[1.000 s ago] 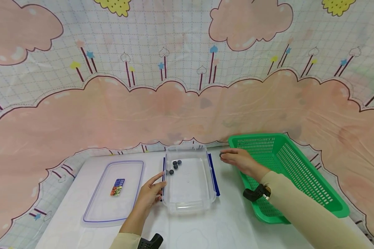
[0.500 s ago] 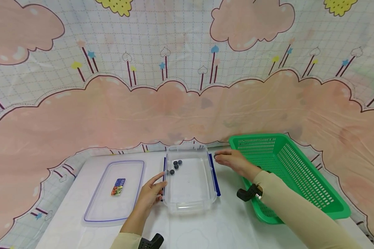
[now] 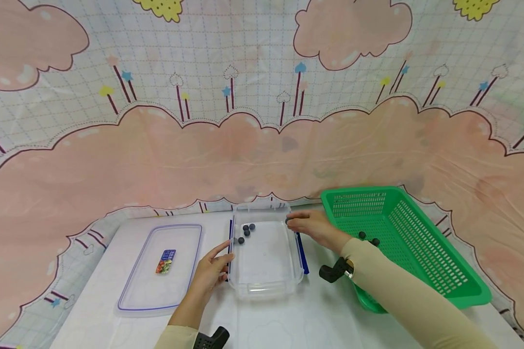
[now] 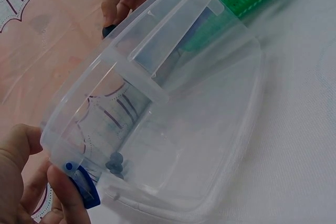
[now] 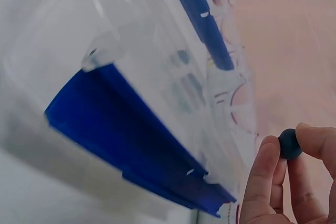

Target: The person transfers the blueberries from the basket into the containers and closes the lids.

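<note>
The green basket (image 3: 362,191) stood right of the right hand (image 3: 315,228), the clear box (image 3: 262,261) stood between the hands, and the clear lid (image 3: 148,286) lay left of the left hand (image 3: 210,269). The hands were apart, the left gripping the box's side wall, the right pinching a dark ball (image 5: 290,144) at the box's far right rim. More balls (image 3: 246,233) lay inside the box, just past the left fingertips.

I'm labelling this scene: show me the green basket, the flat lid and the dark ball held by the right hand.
Green basket (image 3: 424,242), head view: slotted inner right wall.
Flat lid (image 3: 157,292), head view: bare near half.
Dark ball (image 5: 290,144), right wrist view: middle of its exposed side.
</note>
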Tool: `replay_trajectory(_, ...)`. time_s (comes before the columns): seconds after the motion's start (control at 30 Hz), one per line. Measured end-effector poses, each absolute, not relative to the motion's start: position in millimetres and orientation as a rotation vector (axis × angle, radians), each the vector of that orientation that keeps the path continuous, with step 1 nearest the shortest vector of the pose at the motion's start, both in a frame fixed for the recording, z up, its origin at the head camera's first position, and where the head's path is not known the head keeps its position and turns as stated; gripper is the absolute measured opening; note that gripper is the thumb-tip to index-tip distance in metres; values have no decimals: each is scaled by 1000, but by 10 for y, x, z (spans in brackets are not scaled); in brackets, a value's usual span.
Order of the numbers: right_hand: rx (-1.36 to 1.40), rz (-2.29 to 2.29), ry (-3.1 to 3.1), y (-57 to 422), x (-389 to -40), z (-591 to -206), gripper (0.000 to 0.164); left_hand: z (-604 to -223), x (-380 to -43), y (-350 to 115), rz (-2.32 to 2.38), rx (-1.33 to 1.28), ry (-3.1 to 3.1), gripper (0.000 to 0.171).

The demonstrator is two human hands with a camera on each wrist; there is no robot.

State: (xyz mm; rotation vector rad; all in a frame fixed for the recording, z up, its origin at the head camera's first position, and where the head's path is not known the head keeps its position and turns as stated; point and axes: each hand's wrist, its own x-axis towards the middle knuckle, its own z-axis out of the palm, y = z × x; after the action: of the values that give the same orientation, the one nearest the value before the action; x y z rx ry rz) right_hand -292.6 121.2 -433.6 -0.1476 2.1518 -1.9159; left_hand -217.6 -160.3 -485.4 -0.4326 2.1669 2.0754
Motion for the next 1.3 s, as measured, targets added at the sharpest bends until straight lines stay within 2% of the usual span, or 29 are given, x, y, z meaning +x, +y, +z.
replay_trajectory(1.3, -146, -1926, 2092, 408, -3120, -4362, 30, -4862, -2174, -1615, 2072, -418, 2177, 48)
